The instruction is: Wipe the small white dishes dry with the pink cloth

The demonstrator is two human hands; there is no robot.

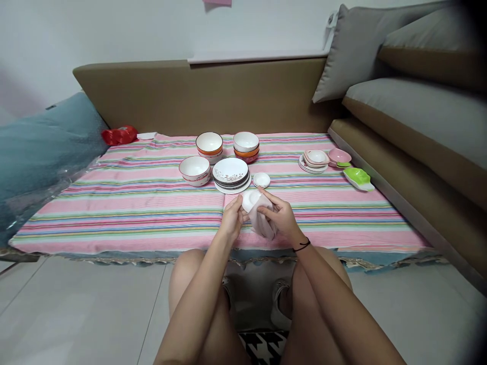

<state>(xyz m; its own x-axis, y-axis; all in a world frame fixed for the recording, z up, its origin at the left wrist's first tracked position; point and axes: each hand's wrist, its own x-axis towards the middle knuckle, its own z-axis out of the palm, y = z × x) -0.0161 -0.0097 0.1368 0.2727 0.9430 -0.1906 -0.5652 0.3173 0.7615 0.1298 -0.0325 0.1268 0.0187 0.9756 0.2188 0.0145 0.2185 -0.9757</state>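
Observation:
My left hand (231,219) grips the edge of a small white dish (249,198) just above the striped cloth. My right hand (278,217) is closed on a pale pink cloth (262,224) pressed against that dish. Both hands are near the front middle of the striped mat (133,203). Just beyond them lie another small white dish (262,179) and a stack of plates (231,175) with a flower pattern on top.
Behind the plates stand a white bowl (195,170) and two bowl stacks (209,146) (246,145). At the right lie small pink dishes (315,160) and a green dish (358,178). A red bag (119,135) lies far left. Sofa cushions (411,116) rise at right.

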